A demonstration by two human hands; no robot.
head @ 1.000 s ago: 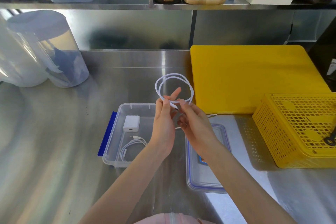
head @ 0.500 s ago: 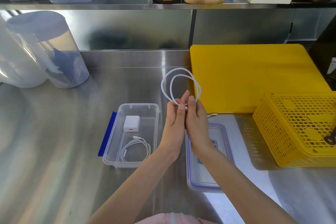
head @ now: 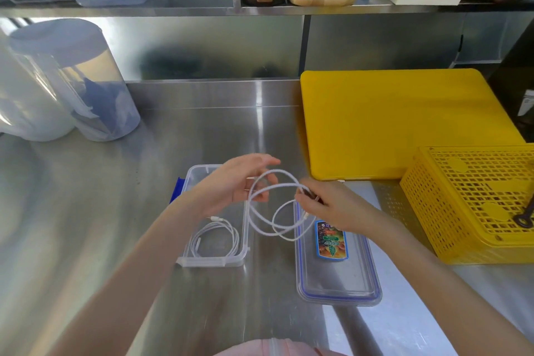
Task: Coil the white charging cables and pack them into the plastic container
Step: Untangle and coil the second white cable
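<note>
A white charging cable [head: 271, 211] hangs in loose loops between my hands, above the gap between the container and its lid. My right hand [head: 332, 208] pinches the cable near its plug end. My left hand [head: 234, 179] is spread over the container with the loop's left side passing by its fingers; the fingers are apart. The clear plastic container [head: 213, 261] with a blue clip sits on the steel counter, holding another coiled white cable [head: 215, 240]. My left hand hides the container's far part.
The clear lid [head: 338, 277] with a printed label lies right of the container. A yellow cutting board [head: 398, 121] and a yellow basket [head: 474, 199] are at the right. Clear plastic jugs [head: 72, 81] stand at the back left. A shelf with wooden trays runs above.
The hands have come apart and dropped lower, toward the container. The tight coil held upright at the fingertips has loosened into wider hanging loops. My left hand moved left over the container.
</note>
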